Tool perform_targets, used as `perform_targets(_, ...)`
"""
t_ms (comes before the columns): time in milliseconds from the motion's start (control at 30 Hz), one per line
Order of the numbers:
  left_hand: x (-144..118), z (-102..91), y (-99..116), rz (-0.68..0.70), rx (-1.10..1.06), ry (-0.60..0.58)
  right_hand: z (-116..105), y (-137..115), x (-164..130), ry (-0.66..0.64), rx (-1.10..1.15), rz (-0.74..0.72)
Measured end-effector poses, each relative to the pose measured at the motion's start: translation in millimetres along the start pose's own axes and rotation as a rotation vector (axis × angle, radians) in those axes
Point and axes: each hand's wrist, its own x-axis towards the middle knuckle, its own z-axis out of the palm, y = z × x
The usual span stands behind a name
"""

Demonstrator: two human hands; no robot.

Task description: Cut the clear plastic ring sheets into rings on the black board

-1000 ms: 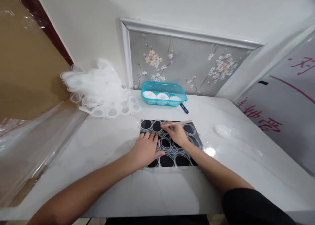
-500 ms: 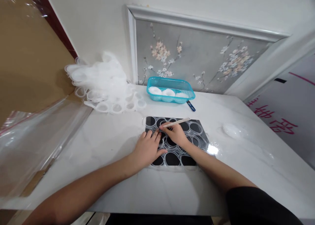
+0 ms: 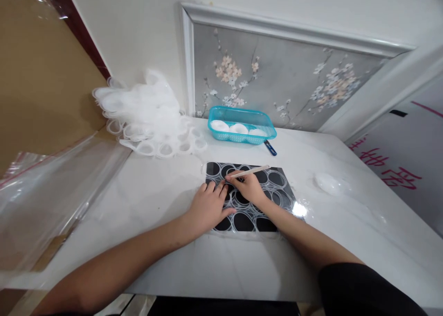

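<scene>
A black mat (image 3: pixel 281 190) lies on the white table (image 3: pixel 166 191), covered by a clear plastic sheet of ring shapes (image 3: pixel 249 217). My left hand (image 3: pixel 206 207) presses flat on the sheet's left part, fingers spread. My right hand (image 3: pixel 248 187) grips a thin pale stick-like tool (image 3: pixel 254 170), its tip down on the sheet near the mat's upper left, just beyond my left fingertips.
A heap of clear ring-punched plastic (image 3: pixel 145 117) sits at the back left. A turquoise basket (image 3: pixel 242 130) with white round pieces stands by the wall, a blue-handled tool (image 3: pixel 270 147) beside it. A clear plastic piece (image 3: pixel 328 183) lies at right. Plastic-wrapped board (image 3: pixel 44 187) leans at left.
Both hands stay on the sheet in nearly the same pose. The tool tip has shifted slightly left. My head has moved, so the view has shifted a little.
</scene>
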Motion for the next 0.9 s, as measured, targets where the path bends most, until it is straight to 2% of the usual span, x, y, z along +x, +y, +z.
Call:
perform_targets(233, 1, -0.3, 0, 0.000, 0.011, 0.002, -1, 0, 2, -0.008, 0.014, -0.002)
perform_targets(333, 0, 0.4, -1, -0.002, -0.005, 0.008, -1, 0, -2, 0.005, -0.062, -0.026)
perform_targets(433, -1, 1.4, -2, 0.006, -0.023, 0.032, 1, -5, -10, -0.026, -0.331, -0.171)
perform_targets(500, -1, 1.9, -2, 0.015, -0.020, 0.035, 0, -11, -11, -0.143, -0.562, -0.276)
perform_targets(567, -1, 2.2, -2, 0.013, -0.013, 0.032, -8, -17, -2, -0.236, -0.741, -0.311)
perform_targets(600, -1, 2.3, -2, 0.007, -0.011, 0.032, -16, -19, 6, -0.228, -0.791, -0.305)
perform_targets(667, 0, 2.3, -1, -0.004, -0.016, 0.023, -40, -21, 30, -0.042, -0.811, -0.253)
perform_targets(733, 1, 2.0, -2, -0.002, -0.033, 0.003, -71, -23, 54, 0.348, -0.734, -0.166)
perform_targets(800, 2, 1.3, -4, 0.015, -0.060, -0.007, -98, -24, 69, 0.580, -0.613, -0.161)
perform_targets(833, 2, 0.8, -5, 0.030, -0.076, -0.004, -107, -25, 71, 0.646, -0.551, -0.166)
perform_targets(900, 3, -0.1, -7, 0.070, -0.112, 0.006, -110, -26, 67, 0.633, -0.445, -0.196)
